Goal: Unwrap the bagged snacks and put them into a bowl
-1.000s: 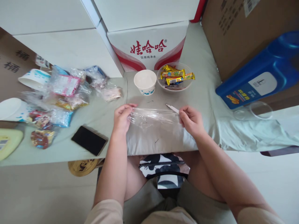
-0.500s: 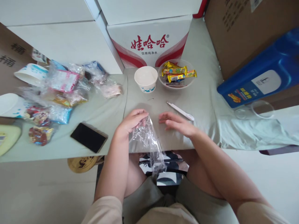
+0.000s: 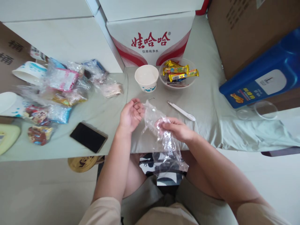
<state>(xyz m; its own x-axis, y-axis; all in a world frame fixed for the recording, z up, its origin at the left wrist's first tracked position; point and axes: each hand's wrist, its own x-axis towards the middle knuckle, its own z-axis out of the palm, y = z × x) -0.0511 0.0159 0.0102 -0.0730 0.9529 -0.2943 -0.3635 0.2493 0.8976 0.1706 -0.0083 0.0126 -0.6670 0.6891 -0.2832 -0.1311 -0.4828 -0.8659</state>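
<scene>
A crumpled clear plastic bag [image 3: 167,140] hangs between my hands above the table's front edge, its lower end over my lap. My right hand [image 3: 177,127] is closed on the middle of it, thumb and fingers pinching the film. At its upper left end, my left hand [image 3: 132,114] has its fingers curled in against the bag's edge, palm partly turned up. Behind the hands stand a white paper cup [image 3: 147,78] with blue print and a clear plastic bowl [image 3: 178,87] holding yellow-wrapped snack sticks [image 3: 184,75]. A white pen-like utility knife [image 3: 181,111] lies beyond my right hand.
A black phone [image 3: 89,137] lies at left, near wrapped snacks [image 3: 62,79] and tipped paper cups [image 3: 30,72]. White cartons [image 3: 151,40] wall off the back. At right are a large blue package [image 3: 262,72] and a clear cup [image 3: 266,110]. A small dark hooked piece [image 3: 152,98] lies before the cup.
My right hand, empty before, has moved in and grips the bag. My left hand has turned its palm upward and raised the bag's upper end slightly.
</scene>
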